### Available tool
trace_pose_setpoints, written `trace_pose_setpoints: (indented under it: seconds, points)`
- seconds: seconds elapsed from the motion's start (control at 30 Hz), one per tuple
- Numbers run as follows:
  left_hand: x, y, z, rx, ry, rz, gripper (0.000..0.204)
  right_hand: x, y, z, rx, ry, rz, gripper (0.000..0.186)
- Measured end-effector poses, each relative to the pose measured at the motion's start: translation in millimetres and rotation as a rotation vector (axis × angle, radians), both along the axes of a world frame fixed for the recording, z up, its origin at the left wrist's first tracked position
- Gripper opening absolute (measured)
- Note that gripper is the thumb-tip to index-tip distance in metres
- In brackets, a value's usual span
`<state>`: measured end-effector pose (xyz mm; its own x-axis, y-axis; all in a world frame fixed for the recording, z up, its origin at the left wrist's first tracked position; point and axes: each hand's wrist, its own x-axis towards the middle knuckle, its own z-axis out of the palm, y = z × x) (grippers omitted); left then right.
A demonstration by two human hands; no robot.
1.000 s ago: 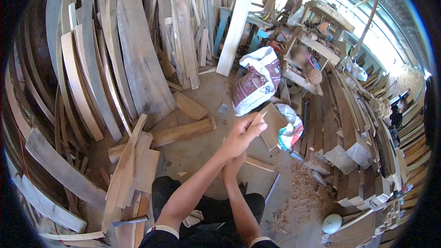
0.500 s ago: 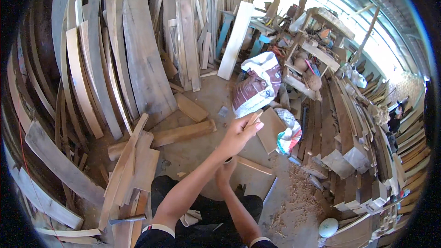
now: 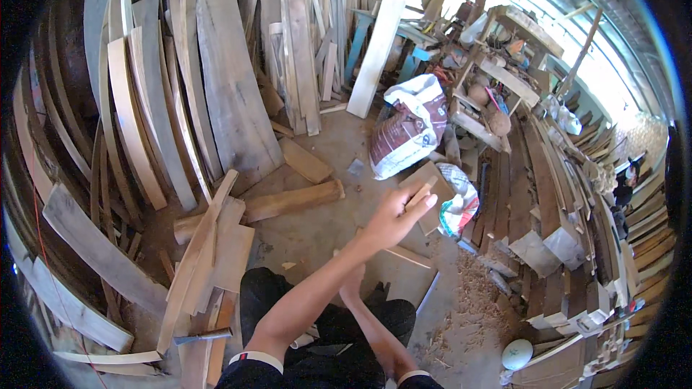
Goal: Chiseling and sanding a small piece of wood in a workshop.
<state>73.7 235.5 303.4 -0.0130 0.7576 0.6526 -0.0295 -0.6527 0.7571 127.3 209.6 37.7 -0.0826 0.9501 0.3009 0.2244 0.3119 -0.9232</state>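
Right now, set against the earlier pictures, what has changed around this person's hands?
The left hand has shifted slightly right, still holding the small piece of wood. The right hand has drawn back nearer the person; the left forearm partly hides it, so its grip is unclear. Nothing was visibly picked up or let go. The sack and beam stayed put.

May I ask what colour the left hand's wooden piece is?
The wooden piece is light brown, best seen in the head view.
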Motion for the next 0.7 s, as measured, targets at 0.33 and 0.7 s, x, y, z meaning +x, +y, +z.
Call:
trace_pose_setpoints:
  seconds: [0.33,0.7]
  points:
    - [29.5,-10.1,0.6,0.048,0.056,-0.067,0.021,15.2,-7.4,96.7,-0.063,0.13,-0.154,0.031]
    - [0.5,-8.8,2.6,0.031,-0.061,0.102,0.025,-9.3,-7.6,81.4,0.014,0.177,0.033,0.028]
